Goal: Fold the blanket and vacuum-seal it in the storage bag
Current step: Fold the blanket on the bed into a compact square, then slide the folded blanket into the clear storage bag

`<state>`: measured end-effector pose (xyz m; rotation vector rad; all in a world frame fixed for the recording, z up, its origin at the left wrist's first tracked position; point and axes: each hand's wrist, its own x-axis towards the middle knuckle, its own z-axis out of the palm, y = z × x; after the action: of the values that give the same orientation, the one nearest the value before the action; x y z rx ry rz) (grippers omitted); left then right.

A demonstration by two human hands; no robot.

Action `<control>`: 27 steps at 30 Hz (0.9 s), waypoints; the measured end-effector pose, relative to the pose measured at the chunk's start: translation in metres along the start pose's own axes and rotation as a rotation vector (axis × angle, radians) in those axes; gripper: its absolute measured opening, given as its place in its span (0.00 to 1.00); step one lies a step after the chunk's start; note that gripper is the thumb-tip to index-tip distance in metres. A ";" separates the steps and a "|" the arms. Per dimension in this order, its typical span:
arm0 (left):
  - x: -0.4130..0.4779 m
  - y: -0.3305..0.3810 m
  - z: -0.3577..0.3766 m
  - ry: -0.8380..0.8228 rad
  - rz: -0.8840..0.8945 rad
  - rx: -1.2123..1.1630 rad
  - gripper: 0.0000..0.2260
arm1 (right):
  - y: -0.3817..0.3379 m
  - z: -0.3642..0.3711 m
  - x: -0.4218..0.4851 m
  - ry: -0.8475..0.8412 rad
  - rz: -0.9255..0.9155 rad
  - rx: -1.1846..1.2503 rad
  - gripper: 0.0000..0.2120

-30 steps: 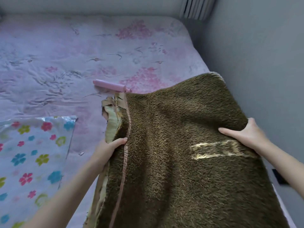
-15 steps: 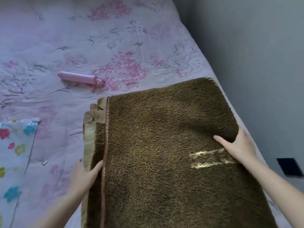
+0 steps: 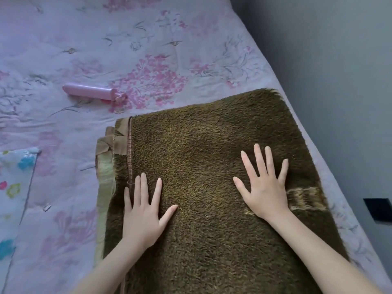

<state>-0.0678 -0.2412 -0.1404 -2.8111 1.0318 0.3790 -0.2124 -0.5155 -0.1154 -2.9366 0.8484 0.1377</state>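
A folded brown fuzzy blanket (image 3: 201, 149) lies flat on the bed, its layered green and tan edges stacked along its left side. My left hand (image 3: 144, 211) presses flat on the blanket near that left edge, fingers straight and spread. My right hand (image 3: 265, 185) presses flat on its right part, fingers spread, beside a pale striped patch. The storage bag (image 3: 14, 187), clear with coloured flowers, lies at the left edge of the view, partly cut off. A pink hand pump (image 3: 91, 93) lies on the bed beyond the blanket's far left corner.
The bed carries a pink floral quilt (image 3: 148, 49). A grey wall (image 3: 328, 81) runs along the bed's right side, close to the blanket's right edge. A dark socket plate (image 3: 379, 211) sits low on that wall.
Both hands let go of the blanket's side edges and moved inward onto its top, now pressing flat. The blanket has settled flat on the bed.
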 end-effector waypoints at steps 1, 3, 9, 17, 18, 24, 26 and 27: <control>0.001 0.001 0.001 0.010 0.008 -0.002 0.36 | 0.000 0.001 0.000 0.001 0.001 -0.002 0.32; 0.003 0.001 0.003 0.016 0.006 0.003 0.36 | -0.001 0.001 0.002 -0.017 0.006 -0.014 0.32; -0.001 0.001 -0.015 0.021 0.005 -0.033 0.38 | -0.016 -0.014 -0.002 -0.066 0.078 -0.063 0.32; -0.062 -0.073 -0.048 0.195 -0.190 -0.222 0.29 | -0.146 -0.053 -0.019 -0.104 -0.155 0.191 0.30; -0.071 -0.090 -0.048 0.203 -0.227 -0.223 0.29 | -0.168 -0.056 -0.024 -0.130 -0.192 0.241 0.30; -0.146 -0.212 -0.021 0.111 -0.599 -0.274 0.26 | -0.306 -0.061 -0.050 -0.223 -0.418 0.366 0.30; -0.169 -0.246 -0.006 0.059 -0.696 -0.299 0.28 | -0.342 -0.055 -0.057 -0.266 -0.473 0.356 0.30; -0.183 -0.263 0.003 0.024 -0.737 -0.309 0.29 | -0.364 -0.049 -0.062 -0.294 -0.498 0.358 0.30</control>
<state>-0.0318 0.0728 -0.0851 -3.1948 -0.1198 0.4316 -0.0668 -0.1803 -0.0410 -2.5973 0.0786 0.3314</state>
